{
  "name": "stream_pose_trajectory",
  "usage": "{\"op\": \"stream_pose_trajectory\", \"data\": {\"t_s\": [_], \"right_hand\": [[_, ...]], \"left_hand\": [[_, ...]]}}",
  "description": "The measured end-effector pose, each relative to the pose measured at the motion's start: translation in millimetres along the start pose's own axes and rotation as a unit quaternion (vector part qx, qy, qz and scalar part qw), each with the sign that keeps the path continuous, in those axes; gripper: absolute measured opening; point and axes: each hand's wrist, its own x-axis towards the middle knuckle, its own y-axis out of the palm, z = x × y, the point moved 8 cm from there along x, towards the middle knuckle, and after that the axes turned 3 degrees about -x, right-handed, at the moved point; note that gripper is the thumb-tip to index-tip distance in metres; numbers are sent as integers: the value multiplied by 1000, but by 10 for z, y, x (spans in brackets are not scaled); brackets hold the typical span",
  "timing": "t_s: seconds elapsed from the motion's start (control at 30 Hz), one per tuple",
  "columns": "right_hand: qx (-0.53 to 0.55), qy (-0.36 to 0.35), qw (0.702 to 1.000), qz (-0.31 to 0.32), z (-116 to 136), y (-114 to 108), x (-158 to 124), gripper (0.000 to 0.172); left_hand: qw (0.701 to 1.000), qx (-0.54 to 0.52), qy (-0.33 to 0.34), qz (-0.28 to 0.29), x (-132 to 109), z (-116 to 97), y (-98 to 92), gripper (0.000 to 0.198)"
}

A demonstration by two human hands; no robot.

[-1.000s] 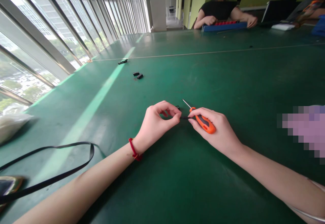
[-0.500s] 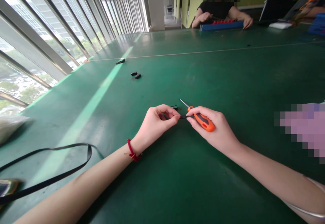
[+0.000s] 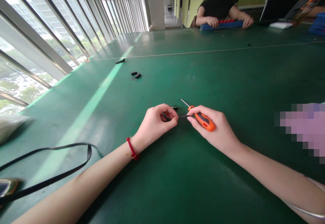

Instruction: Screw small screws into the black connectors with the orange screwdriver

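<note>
Bright daylight is coming in through the tall windows left of the left hand, and it is laying a pale stripe of glare across the green workbench. The window bars are bending near the picture's edge. A blocky blur is covering something right of the right hand.

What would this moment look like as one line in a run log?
left hand: pinches small black part | right hand: grips orange-handled screwdriver | nearby: black piece on green table
</note>
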Motion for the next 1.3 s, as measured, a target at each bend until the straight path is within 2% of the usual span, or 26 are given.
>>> {"op": "stream_pose_trajectory", "data": {"t_s": [0.23, 0.5, 0.9, 1.3], "right_hand": [[-7, 0, 1000, 1, -11, 3, -6, 4], [-10, 1, 1000, 6, -25, 23, -3, 3], [-5, 5, 1000, 6, -30, 25, -10, 4], [-2, -4, 1000, -3, -9, 0, -1, 3]], "left_hand": [[993, 98, 72, -1, -10, -69, -6, 5], [983, 124, 135, -12, -22, -164, -3, 10], [983, 99, 154, -20, -47, -166, -19, 14], [968, 133, 210, -33, -89, -236, 6, 19]]}}
